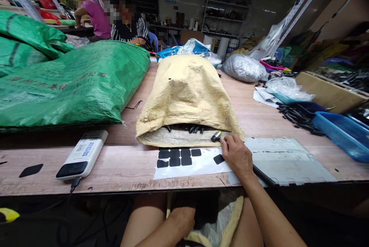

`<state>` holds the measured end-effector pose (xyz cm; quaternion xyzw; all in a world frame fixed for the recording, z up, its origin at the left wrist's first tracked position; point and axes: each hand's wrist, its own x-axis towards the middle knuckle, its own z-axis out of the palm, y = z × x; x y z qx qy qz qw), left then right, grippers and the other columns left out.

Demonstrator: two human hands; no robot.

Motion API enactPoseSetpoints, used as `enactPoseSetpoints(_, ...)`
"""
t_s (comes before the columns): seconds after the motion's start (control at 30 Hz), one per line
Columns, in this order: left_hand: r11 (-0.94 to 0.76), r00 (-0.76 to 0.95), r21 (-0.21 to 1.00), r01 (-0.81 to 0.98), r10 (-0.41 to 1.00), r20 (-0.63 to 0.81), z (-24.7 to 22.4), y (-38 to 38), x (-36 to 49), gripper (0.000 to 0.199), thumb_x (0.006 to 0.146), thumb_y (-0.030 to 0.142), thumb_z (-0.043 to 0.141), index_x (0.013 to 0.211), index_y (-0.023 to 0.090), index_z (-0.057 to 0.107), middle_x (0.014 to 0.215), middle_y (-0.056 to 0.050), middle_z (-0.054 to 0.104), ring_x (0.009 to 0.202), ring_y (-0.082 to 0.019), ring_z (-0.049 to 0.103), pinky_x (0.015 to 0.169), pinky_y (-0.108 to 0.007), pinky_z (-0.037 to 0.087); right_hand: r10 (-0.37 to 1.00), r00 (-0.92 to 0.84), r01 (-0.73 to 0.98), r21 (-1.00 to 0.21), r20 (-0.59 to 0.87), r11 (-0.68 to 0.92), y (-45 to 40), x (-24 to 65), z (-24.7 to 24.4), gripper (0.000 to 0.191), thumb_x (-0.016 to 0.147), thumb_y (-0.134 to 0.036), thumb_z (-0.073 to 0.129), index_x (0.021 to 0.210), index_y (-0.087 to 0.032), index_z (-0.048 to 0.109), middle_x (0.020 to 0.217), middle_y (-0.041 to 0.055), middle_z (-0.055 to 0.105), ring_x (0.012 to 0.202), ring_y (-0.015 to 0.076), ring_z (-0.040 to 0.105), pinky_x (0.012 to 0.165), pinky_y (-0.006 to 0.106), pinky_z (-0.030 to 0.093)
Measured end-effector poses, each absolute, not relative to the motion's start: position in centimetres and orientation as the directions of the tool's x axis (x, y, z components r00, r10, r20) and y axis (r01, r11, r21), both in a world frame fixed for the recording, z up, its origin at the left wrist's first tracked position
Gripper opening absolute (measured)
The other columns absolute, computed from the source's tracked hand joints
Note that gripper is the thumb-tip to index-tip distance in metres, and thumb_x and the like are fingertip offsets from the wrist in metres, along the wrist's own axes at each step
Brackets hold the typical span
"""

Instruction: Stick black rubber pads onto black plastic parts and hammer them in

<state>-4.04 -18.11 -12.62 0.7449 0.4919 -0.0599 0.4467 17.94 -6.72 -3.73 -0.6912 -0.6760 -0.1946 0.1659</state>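
My right hand (238,156) rests at the front right corner of a yellow woven sack (190,89), fingers closed on a small black and silver metal part (216,136). Several black pieces (194,128) show inside the sack's open mouth. Just below the mouth lies a white sheet (198,165) with rows of black rounded squares (175,157); one loose-looking square (218,159) sits near my right hand. Beneath the table edge, my left hand (184,216) reaches down between my legs beside another open yellow sack (235,216); its fingers are hidden in shadow.
Large green sacks (86,82) fill the left. A white power bank (83,154) with a cable lies front left. On the right are a grey mat (288,160), a blue tray (343,135) and black parts (298,118). Two people sit behind the sacks.
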Motion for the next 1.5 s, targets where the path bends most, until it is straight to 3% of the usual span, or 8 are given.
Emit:
enactPoseSetpoints(0.13,-0.215,0.539,0.554,0.804,0.657,-0.528,-8.1,-18.1,-3.9,0.031,0.08,0.023,0.061,0.108,0.018,0.073,0.102,-0.016,0.075,0.097,-0.035,0.07,0.082,-0.044,0.053,0.873,0.006,0.999,0.038,0.487,-0.028,-6.8,18.0,-3.7,0.027,0.102,-0.038,0.043,0.099,-0.021,0.063,0.094,0.0041,0.06,0.084,0.017,0.055,0.067,0.029,0.032)
enactPoseSetpoints(0.27,-0.247,0.637,0.729,0.638,0.701,-0.32,-0.8,-14.8,-5.1,0.023,0.085,0.043,0.061,0.088,0.025,0.075,0.079,-0.003,0.075,0.071,-0.023,0.069,0.06,-0.029,0.048,0.875,0.002,0.998,0.048,0.485,-0.029,-6.8,18.0,-3.7,0.027,0.102,-0.038,0.042,0.097,-0.021,0.063,0.093,0.0043,0.059,0.084,0.0174,0.055,0.066,0.029,0.031)
enactPoseSetpoints(0.4,-0.043,0.102,0.514,0.857,0.991,-0.087,2.8,-7.0,-7.5,0.04,0.098,0.048,0.044,0.094,0.017,0.07,0.083,-0.01,0.074,0.071,-0.023,0.068,0.061,-0.03,0.046,0.872,0.002,0.999,0.039,0.49,-0.024,-6.8,18.0,-3.7,0.027,0.102,-0.038,0.043,0.097,-0.021,0.063,0.093,0.0045,0.06,0.084,0.0172,0.055,0.066,0.029,0.031)
enactPoseSetpoints(0.5,0.181,-0.216,0.294,0.938,0.972,0.092,2.5,-2.0,-8.7,0.052,0.092,0.058,0.052,0.107,0.009,0.066,0.1,-0.021,0.072,0.09,-0.035,0.07,0.071,-0.038,0.051,0.867,0.005,0.999,0.031,0.499,-0.023,-6.7,18.1,-3.7,0.026,0.102,-0.038,0.044,0.096,-0.021,0.063,0.093,0.0041,0.06,0.083,0.017,0.055,0.066,0.029,0.03)
enactPoseSetpoints(0.6,0.264,-0.3,0.253,0.931,0.946,0.119,1.3,0.4,-9.1,0.057,0.087,0.06,0.06,0.111,0.008,0.063,0.106,-0.024,0.07,0.097,-0.039,0.069,0.076,-0.042,0.053,0.865,0.008,0.999,0.026,0.502,-0.025,-6.7,18.1,-3.7,0.026,0.101,-0.038,0.044,0.096,-0.021,0.063,0.092,0.0036,0.059,0.083,0.0168,0.054,0.066,0.028,0.03)
enactPoseSetpoints(0.9,0.118,-0.16,0.342,0.932,0.983,0.096,1.5,-3.4,-11.7,0.018,0.093,0.031,0.055,0.103,0.021,0.066,0.106,-0.01,0.073,0.096,-0.031,0.069,0.075,-0.036,0.048,0.867,0.02,0.999,0.015,0.498,-0.032,-6.8,18.0,-3.7,0.026,0.101,-0.038,0.045,0.097,-0.021,0.065,0.093,0.0045,0.06,0.083,0.0164,0.053,0.065,0.029,0.03)
enactPoseSetpoints(1.1,-0.308,0.262,0.579,0.755,0.951,0.163,0.4,-7.2,-10.0,0.011,0.093,0.026,0.06,0.101,0.026,0.068,0.099,0.001,0.074,0.093,-0.019,0.066,0.085,-0.032,0.042,0.878,0.022,0.999,0.014,0.478,-0.033,-6.7,18.0,-3.6,0.028,0.101,-0.039,0.043,0.099,-0.021,0.064,0.095,0.0052,0.06,0.085,0.0172,0.055,0.065,0.029,0.03)
enactPoseSetpoints(1.5,-0.457,0.406,0.536,0.71,0.887,0.218,-1.2,-6.9,-7.6,0.018,0.082,0.033,0.075,0.095,0.023,0.069,0.095,-0.002,0.066,0.095,-0.022,0.059,0.083,-0.034,0.039,0.944,0.085,0.989,-0.138,0.319,-0.043,-8.3,20.0,-2.9,0.015,0.095,-0.032,0.053,0.1,-0.021,0.062,0.1,0.0056,0.063,0.092,0.0217,0.059,0.077,0.034,0.043)
